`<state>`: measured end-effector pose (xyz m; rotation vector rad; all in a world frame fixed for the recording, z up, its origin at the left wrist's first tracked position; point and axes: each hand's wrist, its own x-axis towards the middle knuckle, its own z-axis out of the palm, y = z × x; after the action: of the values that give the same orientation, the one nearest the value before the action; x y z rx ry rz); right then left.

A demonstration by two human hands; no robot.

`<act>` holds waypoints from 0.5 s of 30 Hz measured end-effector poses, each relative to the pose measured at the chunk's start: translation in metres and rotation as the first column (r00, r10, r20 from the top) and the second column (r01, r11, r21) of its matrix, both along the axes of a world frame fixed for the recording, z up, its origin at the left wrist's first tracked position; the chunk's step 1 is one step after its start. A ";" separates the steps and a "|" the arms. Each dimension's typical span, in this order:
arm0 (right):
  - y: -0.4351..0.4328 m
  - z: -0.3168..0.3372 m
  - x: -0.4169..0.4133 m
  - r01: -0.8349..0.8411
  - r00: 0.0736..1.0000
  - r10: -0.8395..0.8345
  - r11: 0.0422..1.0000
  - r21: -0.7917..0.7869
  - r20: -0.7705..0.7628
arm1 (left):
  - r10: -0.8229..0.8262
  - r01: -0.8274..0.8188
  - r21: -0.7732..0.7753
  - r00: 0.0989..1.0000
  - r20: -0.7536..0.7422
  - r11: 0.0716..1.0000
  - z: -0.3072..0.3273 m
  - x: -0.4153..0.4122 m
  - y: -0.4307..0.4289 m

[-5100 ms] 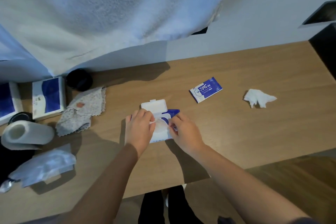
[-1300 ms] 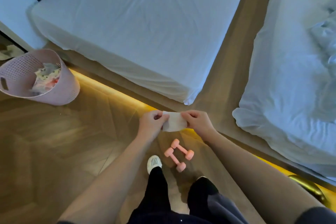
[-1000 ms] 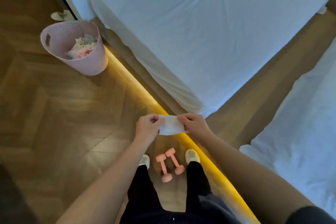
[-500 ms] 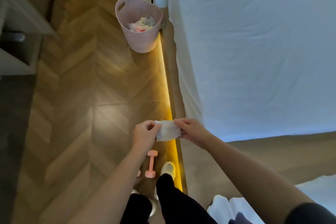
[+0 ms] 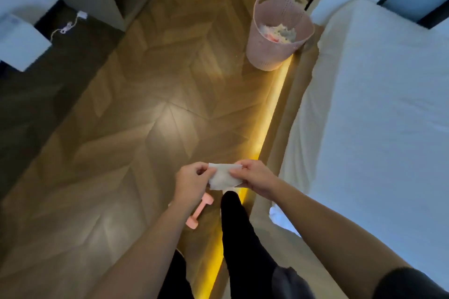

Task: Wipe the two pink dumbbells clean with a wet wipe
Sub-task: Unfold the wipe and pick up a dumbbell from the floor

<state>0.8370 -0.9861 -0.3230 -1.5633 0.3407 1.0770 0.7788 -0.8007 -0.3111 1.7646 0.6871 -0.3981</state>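
Left hand (image 5: 192, 183) and right hand (image 5: 255, 177) pinch wet wipe (image 5: 224, 178) between them; one pink dumbbell (image 5: 199, 211) on wood floor (image 5: 145, 116) below, partly hidden; pink basket (image 5: 279, 31) beside bed (image 5: 376, 104).

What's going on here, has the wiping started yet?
A person stands on the wood floor beside a bed, holding a wet wipe between both hands. The left hand pinches one edge and the right hand pinches the other. One pink dumbbell lies on the floor, partly hidden by the left wrist; the second is out of view. The wipe touches neither, so wiping has not started.
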 end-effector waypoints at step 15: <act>0.062 -0.272 0.028 -0.436 0.891 0.438 0.899 0.045 -0.123 | 0.497 -0.516 -0.087 0.850 -0.174 0.852 -0.273 -0.060 0.011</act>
<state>0.8648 -0.9241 -0.5952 -1.5992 0.0612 1.5316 0.7185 -0.7896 -0.5841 1.3678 1.1719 -0.1985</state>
